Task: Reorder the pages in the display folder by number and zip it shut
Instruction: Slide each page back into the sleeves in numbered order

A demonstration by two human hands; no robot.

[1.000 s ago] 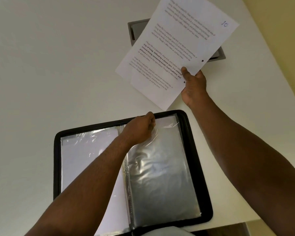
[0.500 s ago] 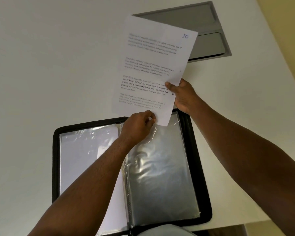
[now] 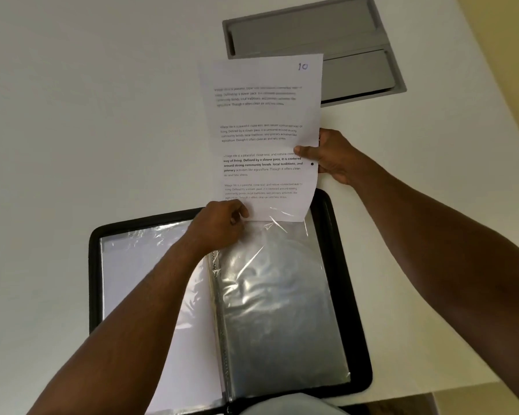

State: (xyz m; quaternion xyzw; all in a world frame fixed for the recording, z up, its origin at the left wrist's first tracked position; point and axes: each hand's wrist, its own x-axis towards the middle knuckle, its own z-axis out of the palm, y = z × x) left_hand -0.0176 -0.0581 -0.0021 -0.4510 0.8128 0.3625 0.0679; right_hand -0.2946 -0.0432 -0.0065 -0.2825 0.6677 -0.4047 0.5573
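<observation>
The display folder [image 3: 339,283] lies open flat on the white tabletop [image 3: 72,115], near the person's edge, so both spreads are reachable at once. Its left side shows a clear sleeve with a white sheet [image 3: 138,274] already inside, lying flat.

Over the spine, the left hand [image 3: 219,227] has its fingers curled in a pinch at the top of the empty right-hand sleeve [image 3: 279,307]. It looks to be lifting the film to hold the mouth open; the plastic puckers just beside the fingers. Whether it also nips the paper's bottom corner I cannot tell.

Above it, the page numbered 10 [image 3: 264,139] stands nearly upright along the sleeve's long axis, its bottom edge right at the mouth, probably lined up so it slides straight down.

Further right, the right hand [image 3: 327,157] clamps the page's right edge, thumb on the printed face, giving control to steer and push.

Beyond the page, a grey recessed cable tray [image 3: 312,34] is set into the tabletop. The zip is undone.
</observation>
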